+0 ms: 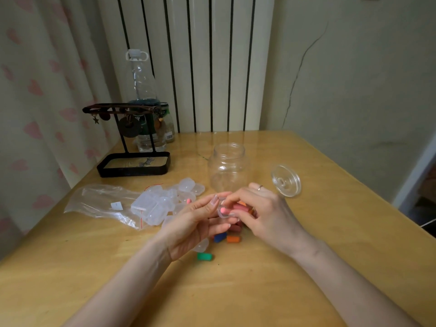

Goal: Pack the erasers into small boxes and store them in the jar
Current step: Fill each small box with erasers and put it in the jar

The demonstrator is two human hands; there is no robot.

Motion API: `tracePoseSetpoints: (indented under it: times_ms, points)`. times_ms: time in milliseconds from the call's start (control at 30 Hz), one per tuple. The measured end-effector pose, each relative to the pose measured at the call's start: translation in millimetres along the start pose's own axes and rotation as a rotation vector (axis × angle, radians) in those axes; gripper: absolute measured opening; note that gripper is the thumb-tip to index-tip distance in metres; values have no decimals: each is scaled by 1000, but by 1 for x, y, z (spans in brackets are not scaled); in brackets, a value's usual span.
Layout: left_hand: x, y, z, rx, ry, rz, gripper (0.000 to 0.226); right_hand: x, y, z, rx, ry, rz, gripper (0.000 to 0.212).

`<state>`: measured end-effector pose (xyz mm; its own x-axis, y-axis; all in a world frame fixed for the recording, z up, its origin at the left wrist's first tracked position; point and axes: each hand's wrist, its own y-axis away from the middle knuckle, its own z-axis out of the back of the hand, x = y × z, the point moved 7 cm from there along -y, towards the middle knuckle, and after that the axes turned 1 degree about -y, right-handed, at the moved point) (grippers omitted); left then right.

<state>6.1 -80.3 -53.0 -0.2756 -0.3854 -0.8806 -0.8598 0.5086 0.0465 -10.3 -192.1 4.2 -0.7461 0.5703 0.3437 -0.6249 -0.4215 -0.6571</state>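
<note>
**Two bare hands hold a small clear box over a wooden table**

Head camera, looking down. Both hands meet just above the middle of the yellow wooden table. The left hand is palm-up, its fingers half curled, with thumb and fingertips pinching the left side of a small clear box. The right hand comes in from the right with its fingers bent down, gripping the same box from above. It wears a ring. A pink eraser shows inside the box. I cannot tell whether the box lid is closed.

Under and just near of the hands lie loose erasers: dark red ones, a blue one, an orange one, and a green one nearest the viewer. Left of the hands is a heap of empty clear boxes, lying partly on a crumpled plastic bag.

The jar stands upright and open just beyond the hands. Its clear lid lies to the right of it, apart from it.

Writing: a small white tag on the bag and a barcode sticker on a container at the far left are both too small to read.

Edges and room: a black stand with a tray base and a tall clear bottle crowd the far left corner. The table's right edge slants away past the lid, and bare wood lies between it and the right hand. The near part of the table holds only the two forearms.
</note>
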Motion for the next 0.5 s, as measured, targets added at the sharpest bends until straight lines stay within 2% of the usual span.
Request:
tracePoseSetpoints:
  times_ms: [133,267,400,500]
  points:
    - [2,-1,0,1,0,5,33,-1,-1,-3,50,-30,-21,20]
    - [1,-3,1,-14,-10,-7,35,-7,-1,7,-5,-84,-69,26]
    - [-2,-3,2,11,-11,-14,56,-6,-5,21,-140,-217,-78,14]
    - [-1,-3,4,24,-14,-15,68,-9,-5,25,-207,-358,-140,23]
